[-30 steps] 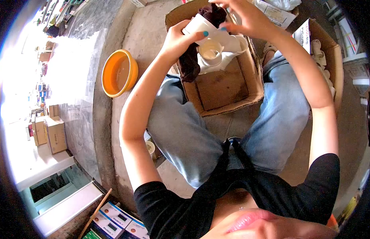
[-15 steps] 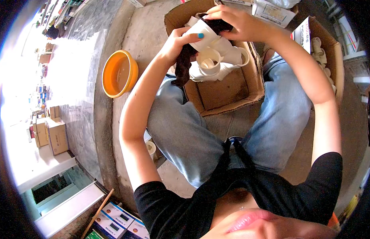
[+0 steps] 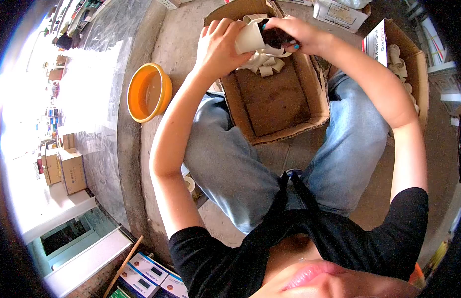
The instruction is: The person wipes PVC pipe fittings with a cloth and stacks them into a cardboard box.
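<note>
Open carton (image 3: 320,107) lay between the knees; orange basin (image 3: 136,94) stood on the floor, off to the left. Left hand (image 3: 214,49) was grasping the white fitting (image 3: 248,39) around its left part. Right hand (image 3: 310,37) gripped dark cloth (image 3: 276,37). Fitting sat above the carton's far part, between the hands, directly right of the left palm; long axis ran roughly crosswise, open end toward the right hand. Left hand nearer, in contact. Cloth bunched at that open end; depth inside, if any, not discernible. Loose white pieces (image 3: 271,68) lay beneath.
</note>
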A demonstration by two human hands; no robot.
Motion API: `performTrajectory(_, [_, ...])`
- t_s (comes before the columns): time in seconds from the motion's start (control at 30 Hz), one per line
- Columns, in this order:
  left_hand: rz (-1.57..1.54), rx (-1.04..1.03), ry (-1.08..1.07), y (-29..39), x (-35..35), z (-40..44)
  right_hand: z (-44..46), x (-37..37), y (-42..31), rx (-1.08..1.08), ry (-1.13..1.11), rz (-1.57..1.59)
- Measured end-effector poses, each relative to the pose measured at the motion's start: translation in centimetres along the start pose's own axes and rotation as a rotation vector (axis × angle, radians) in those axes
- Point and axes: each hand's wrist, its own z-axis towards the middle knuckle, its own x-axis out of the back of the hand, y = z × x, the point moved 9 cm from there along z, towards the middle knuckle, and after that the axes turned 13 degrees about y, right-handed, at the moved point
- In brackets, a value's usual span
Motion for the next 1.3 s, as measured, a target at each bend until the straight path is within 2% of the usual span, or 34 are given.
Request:
performTrajectory(0.07, [-0.014,0.063,0.015,-1.3,-0.4,-0.4,0.2,0.3,0.0,-0.035,-0.025,0.117])
performTrajectory(0.13, [-0.066,0.194,0.028,-2.9,-0.5,-0.9,-0.2,1.6,-3.0,0.206,0.010,0.224])
performTrajectory(0.17, [-0.098,0.287,0.038,-3.2,-0.2,-0.9,1.1,4.9,-1.9,0.170,0.095,0.371])
performTrajectory(0.2, [-0.115,0.336,0.054,-3.7,-0.1,-1.0,1.0,4.7,-3.2,0.163,-0.041,0.610])
performTrajectory(0.27, [-0.150,0.435,0.085,-4.6,0.2,-1.3,-2.4,5.5,-8.0,0.902,0.050,0.148])
performTrajectory(0.33, [-0.234,0.486,0.102,-5.7,-0.4,-2.2,-5.1,5.0,-9.7,0.887,-0.129,0.396])
performTrajectory(0.4, [-0.437,0.565,0.097,-7.7,-1.7,-3.4,-5.7,5.6,-11.0,0.750,-0.146,0.675])
performTrajectory(0.47, [-0.603,0.647,0.096,-8.1,-1.8,-3.8,-4.2,6.5,-10.5,0.486,0.002,0.976])
performTrajectory(0.5, [-0.663,0.655,0.117,-7.7,-1.3,-3.5,-3.4,7.8,-9.8,0.488,0.008,1.048])
performTrajectory(0.6, [-0.759,0.622,0.160,-7.0,-0.2,-3.0,-4.1,8.6,-10.9,0.575,-0.048,1.017])
performTrajectory(0.63, [-0.787,0.618,0.180,-6.9,0.0,-2.9,-4.7,8.3,-10.6,0.506,0.114,0.931])
performTrajectory(0.73, [-0.883,0.613,0.207,-6.0,0.6,-2.4,-4.0,11.8,-9.0,0.600,0.320,0.520])
performTrajectory(0.77, [-0.906,0.602,0.216,-5.8,0.7,-2.2,-4.3,12.0,-9.0,0.553,0.447,0.525])
performTrajectory(0.87, [-0.957,0.501,0.250,-4.8,1.2,-1.4,-3.3,8.4,-8.5,0.412,-0.253,0.775])
performTrajectory(0.9, [-0.969,0.457,0.263,-4.5,1.4,-1.1,-2.7,9.2,-7.2,0.148,0.168,1.009])
performTrajectory(1.0, [-0.939,0.322,0.297,-3.4,2.3,-0.2,-4.3,9.6,-7.7,0.205,0.501,0.551])
performTrajectory(1.03, [-0.886,0.309,0.297,-3.2,2.6,0.0,-3.3,10.1,-6.8,0.150,0.458,0.549])
performTrajectory(1.1, [-0.782,0.281,0.297,-2.5,3.3,0.2,-1.9,9.7,-7.2,0.275,0.374,0.448])
performTrajectory(1.17, [-0.775,0.339,0.272,-3.1,3.0,-0.1,-2.0,8.8,-7.9,0.342,0.308,0.296])
performTrajectory(1.2, [-0.771,0.368,0.260,-3.4,2.9,-0.3,-2.4,7.8,-8.9,0.475,0.301,0.245])
performTrajectory(1.27, [-0.765,0.415,0.235,-3.7,2.8,-0.5,-2.6,7.0,-8.6,0.521,0.299,0.078])
performTrajectory(1.3, [-0.762,0.439,0.223,-3.8,2.8,-0.6,-3.2,5.6,-9.5,0.642,0.204,-0.086])
